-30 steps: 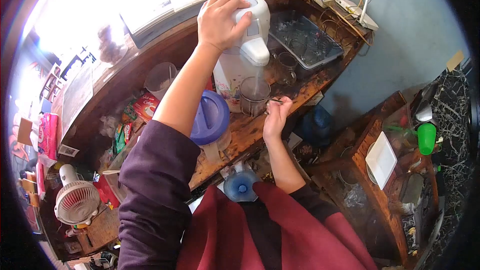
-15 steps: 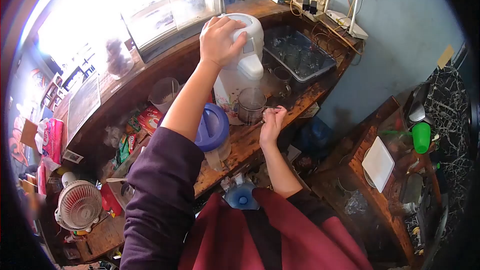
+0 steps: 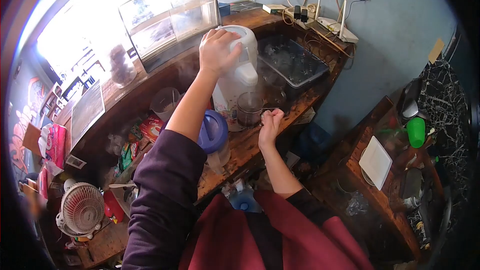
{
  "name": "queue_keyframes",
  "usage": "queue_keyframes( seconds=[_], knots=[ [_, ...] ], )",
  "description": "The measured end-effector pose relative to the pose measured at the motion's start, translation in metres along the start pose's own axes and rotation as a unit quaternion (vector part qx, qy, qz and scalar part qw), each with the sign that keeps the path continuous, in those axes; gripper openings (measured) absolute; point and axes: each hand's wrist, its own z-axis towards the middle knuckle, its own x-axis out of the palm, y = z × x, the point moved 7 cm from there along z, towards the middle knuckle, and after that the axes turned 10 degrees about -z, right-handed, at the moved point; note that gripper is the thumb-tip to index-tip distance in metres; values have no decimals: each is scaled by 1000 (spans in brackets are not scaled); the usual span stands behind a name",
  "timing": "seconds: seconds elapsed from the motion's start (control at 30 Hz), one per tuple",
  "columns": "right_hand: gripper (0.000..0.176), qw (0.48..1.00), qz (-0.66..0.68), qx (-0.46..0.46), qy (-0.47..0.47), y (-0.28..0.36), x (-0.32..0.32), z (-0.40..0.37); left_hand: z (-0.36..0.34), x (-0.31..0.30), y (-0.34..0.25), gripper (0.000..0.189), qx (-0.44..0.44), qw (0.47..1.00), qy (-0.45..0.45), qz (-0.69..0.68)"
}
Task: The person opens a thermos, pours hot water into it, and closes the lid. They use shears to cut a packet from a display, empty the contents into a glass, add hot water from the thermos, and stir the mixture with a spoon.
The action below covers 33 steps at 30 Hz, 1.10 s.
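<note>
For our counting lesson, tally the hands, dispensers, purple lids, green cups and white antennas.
Hands: 2 (left hand, right hand)
White dispenser: 1
Purple lid: 1
Green cup: 1
White antennas: 2
Total: 7

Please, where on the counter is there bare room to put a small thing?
A narrow strip of counter looks bare between the purple-lidded jug and the right hand; another, between the tray and the front edge. It is crowded around the glass, beside the dispenser.
</note>
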Motion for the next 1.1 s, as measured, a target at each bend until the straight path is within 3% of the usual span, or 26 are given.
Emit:
queue_keyframes(
  seconds=[1.1],
  knots=[
    [14, 997, -59, -15, -36, 7, 6, 9, 0, -2, -7, 23, 4, 1000, 8, -10]
  ],
)
